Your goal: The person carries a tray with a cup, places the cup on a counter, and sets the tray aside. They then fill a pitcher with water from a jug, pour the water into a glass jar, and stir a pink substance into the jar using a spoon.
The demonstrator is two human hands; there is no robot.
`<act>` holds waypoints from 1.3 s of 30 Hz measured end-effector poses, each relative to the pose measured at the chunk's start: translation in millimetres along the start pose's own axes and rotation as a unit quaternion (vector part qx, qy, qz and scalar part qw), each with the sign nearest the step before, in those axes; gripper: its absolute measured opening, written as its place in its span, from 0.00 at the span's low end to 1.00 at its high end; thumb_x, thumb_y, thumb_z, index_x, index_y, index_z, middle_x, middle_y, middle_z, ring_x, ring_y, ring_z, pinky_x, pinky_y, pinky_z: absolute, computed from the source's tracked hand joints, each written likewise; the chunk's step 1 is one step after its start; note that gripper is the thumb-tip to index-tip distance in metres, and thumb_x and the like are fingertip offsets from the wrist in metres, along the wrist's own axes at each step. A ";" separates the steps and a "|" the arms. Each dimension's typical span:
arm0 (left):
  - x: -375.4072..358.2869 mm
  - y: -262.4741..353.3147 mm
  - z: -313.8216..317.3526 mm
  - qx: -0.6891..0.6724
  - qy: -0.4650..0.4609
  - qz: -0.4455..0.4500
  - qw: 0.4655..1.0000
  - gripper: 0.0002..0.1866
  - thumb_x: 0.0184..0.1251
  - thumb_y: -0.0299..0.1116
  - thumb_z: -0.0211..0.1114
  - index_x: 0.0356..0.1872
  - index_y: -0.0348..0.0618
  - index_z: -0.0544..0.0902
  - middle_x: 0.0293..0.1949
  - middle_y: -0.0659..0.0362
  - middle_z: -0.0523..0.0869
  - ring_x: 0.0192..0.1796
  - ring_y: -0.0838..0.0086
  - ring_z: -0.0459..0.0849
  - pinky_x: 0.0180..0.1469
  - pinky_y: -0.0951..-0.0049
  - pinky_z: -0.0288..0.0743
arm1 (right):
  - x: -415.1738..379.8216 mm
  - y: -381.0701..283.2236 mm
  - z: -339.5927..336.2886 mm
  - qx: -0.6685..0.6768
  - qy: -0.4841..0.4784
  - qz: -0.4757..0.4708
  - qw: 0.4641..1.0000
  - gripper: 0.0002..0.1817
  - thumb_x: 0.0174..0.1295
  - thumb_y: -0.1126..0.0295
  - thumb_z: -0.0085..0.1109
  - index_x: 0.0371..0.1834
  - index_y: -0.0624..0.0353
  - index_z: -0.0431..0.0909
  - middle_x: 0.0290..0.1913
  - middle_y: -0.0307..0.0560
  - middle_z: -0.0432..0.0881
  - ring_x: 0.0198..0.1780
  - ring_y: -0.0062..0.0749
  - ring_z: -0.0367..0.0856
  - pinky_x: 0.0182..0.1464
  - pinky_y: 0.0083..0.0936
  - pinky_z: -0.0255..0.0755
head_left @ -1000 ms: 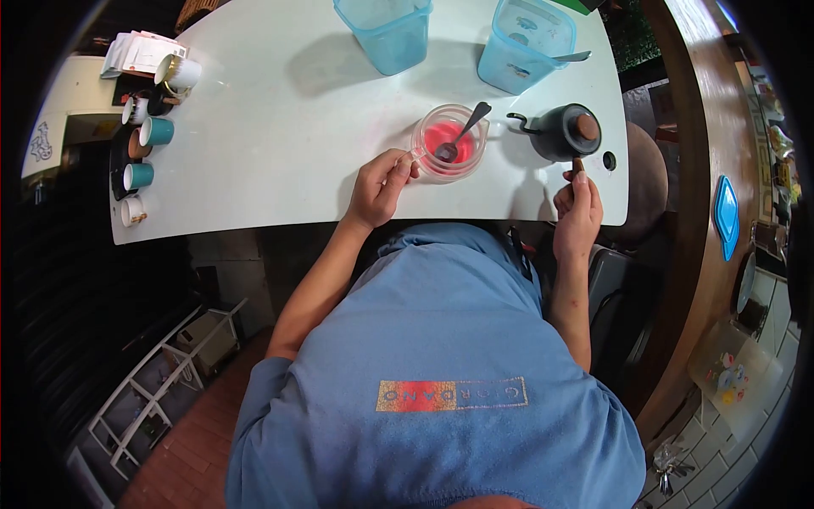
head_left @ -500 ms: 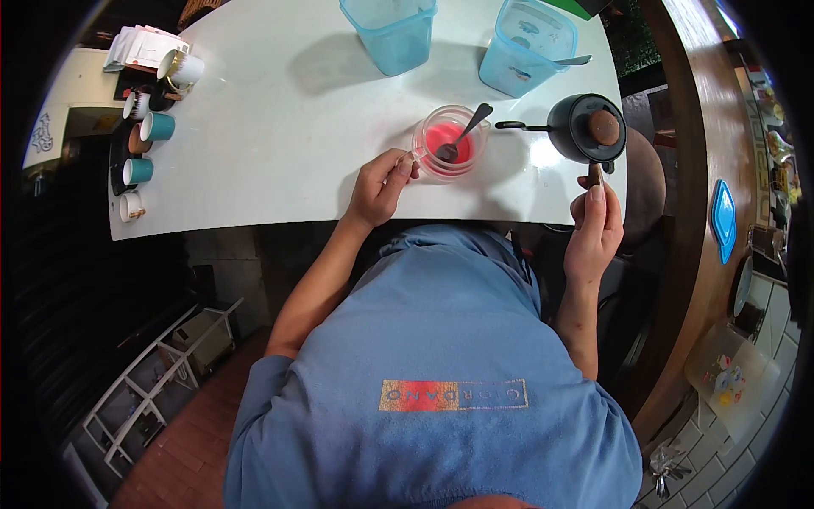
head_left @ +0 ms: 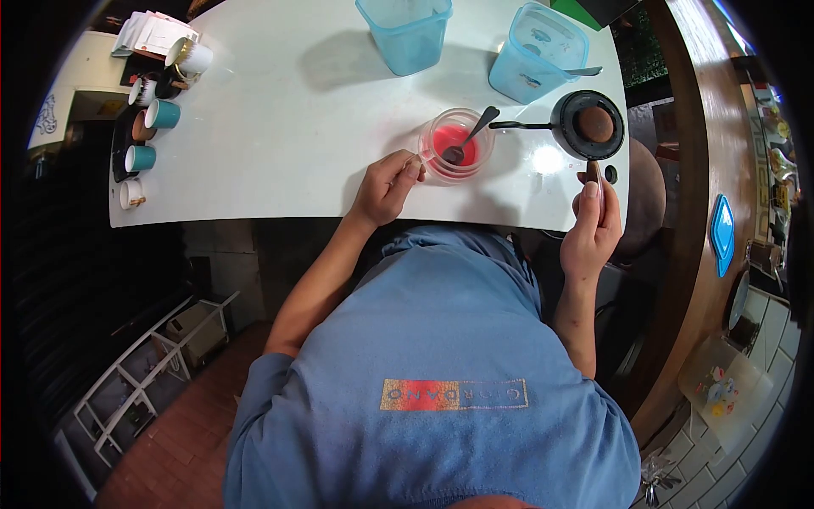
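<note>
A clear glass cup (head_left: pixel 483 161) with red liquid stands near the table's front edge, and a dark spoon (head_left: pixel 480 127) leans in it. My left hand (head_left: pixel 387 185) is closed on the cup's handle. At the table's right side my right hand (head_left: pixel 593 227) grips the handle of a small black kettle (head_left: pixel 566 127) with a round brown lid knob. The kettle's thin black spout points left, with its tip close to the cup's rim. Whether the kettle rests on the table cannot be told.
Two light-blue plastic containers (head_left: pixel 414 42) (head_left: pixel 526 72) stand at the back of the white table (head_left: pixel 280 153); the right one holds a spoon. Several cups, among them a teal cup (head_left: pixel 163 114), line the left edge. A blue lid (head_left: pixel 722 235) lies on the wooden ledge at right.
The view has shifted slightly. The kettle appears more upright or turned, with its lid seen more from above, and its spout tip is nearer the cup. Both hands keep their holds.
</note>
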State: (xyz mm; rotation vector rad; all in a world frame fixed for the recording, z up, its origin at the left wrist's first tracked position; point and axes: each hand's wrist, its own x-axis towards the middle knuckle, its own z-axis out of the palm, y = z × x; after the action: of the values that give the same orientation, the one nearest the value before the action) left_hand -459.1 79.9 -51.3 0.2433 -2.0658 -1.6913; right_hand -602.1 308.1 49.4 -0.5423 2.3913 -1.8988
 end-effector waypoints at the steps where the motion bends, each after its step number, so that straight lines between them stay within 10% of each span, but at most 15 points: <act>1: 0.2 0.4 0.1 0.001 0.001 0.000 1.000 0.13 0.73 0.31 0.52 0.30 0.33 0.76 0.26 0.56 0.78 0.29 0.73 0.76 0.34 0.74 0.71 | 0.4 -0.4 0.9 -0.005 0.001 -0.002 1.000 0.17 0.71 0.64 0.52 0.51 0.69 0.76 0.31 0.34 0.74 0.31 0.11 0.66 0.32 0.11 0.60; 39: -0.1 -1.1 1.4 0.001 0.012 -0.002 1.000 0.14 0.73 0.33 0.52 0.31 0.34 0.77 0.27 0.57 0.79 0.29 0.74 0.76 0.34 0.75 0.71 | -9.4 5.2 6.6 -0.031 -0.011 -0.010 0.999 0.18 0.70 0.64 0.52 0.53 0.70 0.74 0.43 0.46 0.82 0.36 0.16 0.74 0.39 0.14 0.68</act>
State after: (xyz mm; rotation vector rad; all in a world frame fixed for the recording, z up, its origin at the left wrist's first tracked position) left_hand -459.8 80.9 -52.7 0.2672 -2.0499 -1.6810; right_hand -593.0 305.7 41.0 -0.5895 2.4475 -1.8201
